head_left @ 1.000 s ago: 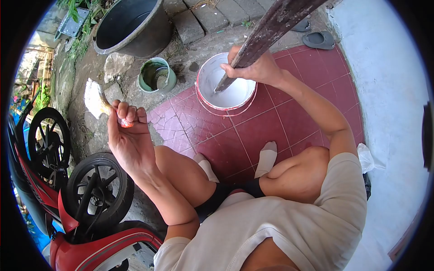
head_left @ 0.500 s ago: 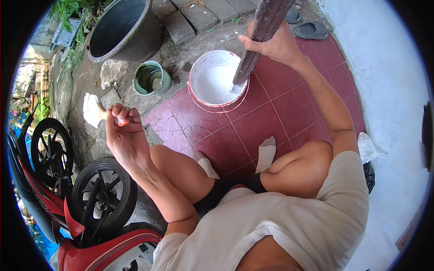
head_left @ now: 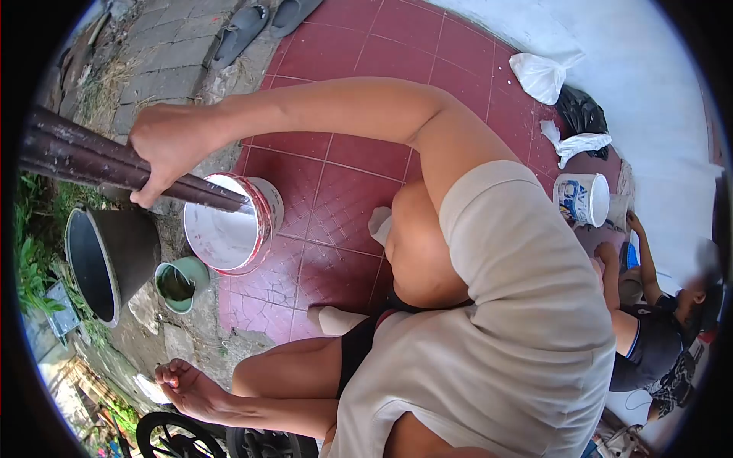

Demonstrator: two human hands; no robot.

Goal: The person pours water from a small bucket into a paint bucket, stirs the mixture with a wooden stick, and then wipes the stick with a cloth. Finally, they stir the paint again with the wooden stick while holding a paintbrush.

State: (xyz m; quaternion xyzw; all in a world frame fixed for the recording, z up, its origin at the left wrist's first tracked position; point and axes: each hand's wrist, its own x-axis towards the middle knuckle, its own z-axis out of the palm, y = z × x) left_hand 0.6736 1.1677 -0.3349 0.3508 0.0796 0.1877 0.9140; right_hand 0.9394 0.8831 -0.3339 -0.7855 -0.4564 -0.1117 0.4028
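Observation:
My right hand [head_left: 174, 145] grips a long dark brown wooden strip [head_left: 72, 153], tilted, with its lower end inside the white paint bucket [head_left: 269, 204]. White paint [head_left: 217, 238] coats the inside of that bucket, which has a red-smeared rim. Lower left, my left hand [head_left: 191, 389] is closed round the orange handle of a paintbrush [head_left: 175, 382]. The brush's white-coated bristles show only partly beyond my fingers.
A green pail [head_left: 183, 286] and a large black tub [head_left: 126, 259] stand beside the bucket. Grey sandals [head_left: 243, 34] lie at the top. Along the white wall are plastic bags [head_left: 538, 76] and a white tub [head_left: 584, 198]. Another person [head_left: 649, 336] sits at right; motorbike wheels [head_left: 179, 439] are below.
My view has swung round to the right, bringing the other person into sight. Both hands keep their holds, and the strip's end is still in the bucket.

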